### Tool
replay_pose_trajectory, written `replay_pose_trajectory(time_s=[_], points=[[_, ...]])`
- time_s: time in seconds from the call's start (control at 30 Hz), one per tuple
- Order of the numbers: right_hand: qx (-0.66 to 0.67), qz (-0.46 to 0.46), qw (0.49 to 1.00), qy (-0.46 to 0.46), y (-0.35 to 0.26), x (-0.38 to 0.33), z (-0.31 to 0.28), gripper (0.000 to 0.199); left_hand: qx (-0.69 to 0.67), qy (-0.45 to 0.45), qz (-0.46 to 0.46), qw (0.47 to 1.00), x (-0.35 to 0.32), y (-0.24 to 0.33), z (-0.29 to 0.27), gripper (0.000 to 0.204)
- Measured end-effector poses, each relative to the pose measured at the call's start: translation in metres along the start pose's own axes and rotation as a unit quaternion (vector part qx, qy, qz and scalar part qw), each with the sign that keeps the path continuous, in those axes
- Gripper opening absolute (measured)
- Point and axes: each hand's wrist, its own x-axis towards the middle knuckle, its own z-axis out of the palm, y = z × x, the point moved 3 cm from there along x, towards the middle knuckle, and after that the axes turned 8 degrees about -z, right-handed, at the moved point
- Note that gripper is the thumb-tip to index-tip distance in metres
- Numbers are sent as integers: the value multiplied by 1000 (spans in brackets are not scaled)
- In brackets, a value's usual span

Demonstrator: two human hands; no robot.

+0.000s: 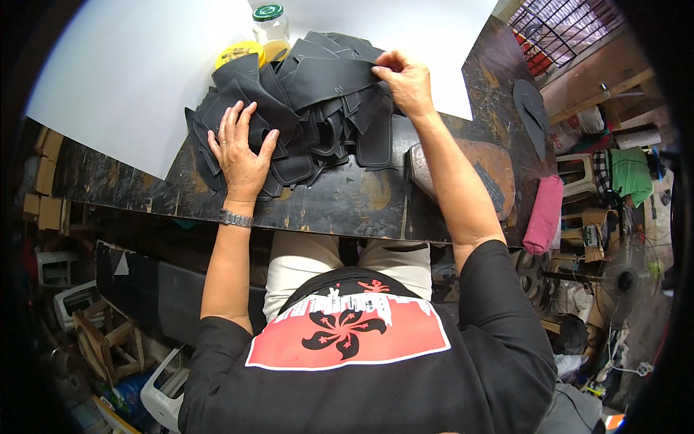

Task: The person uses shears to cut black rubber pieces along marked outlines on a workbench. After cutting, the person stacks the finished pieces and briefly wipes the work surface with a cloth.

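We see a black curved panel (325,78) atop a heap of black cut pieces (375,141), set back from the near edge of the worktop (347,199). It lies left of our right hand (410,83), whose grip is narrow, thumb and fingers pinching the panel's right end; its long axis runs roughly along that edge. Our left hand (244,163), farther from it, rests fingers spread on the heap's left side. The panel looks smooth and leather-like, with a small pale mark. Behind stand a green-lidded glass jar (271,30) and a yellow-lidded tub (241,51); a worn brown slab (463,163) lies toward the worktop's right edge.
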Motion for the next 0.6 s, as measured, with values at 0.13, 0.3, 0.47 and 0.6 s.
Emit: replay_pose_trajectory(time_s=[0.13, 0.3, 0.47, 0.6], points=[[117, -4, 993, 2, -3, -4, -37, 13, -1, 0, 0, 1000, 0, 0, 0, 57], [336, 56, 927, 157, -6, -1, -79, 24, -1, 2, -2, 1000, 1, 0, 1, 57], [437, 111, 892, 23, -12, 2, -61, 31, 0, 6, -4, 1000, 1, 1, 1, 56], [374, 85, 923, -12, -4, 14, -57, 34, 5, 8, -4, 1000, 0, 0, 1, 55]])
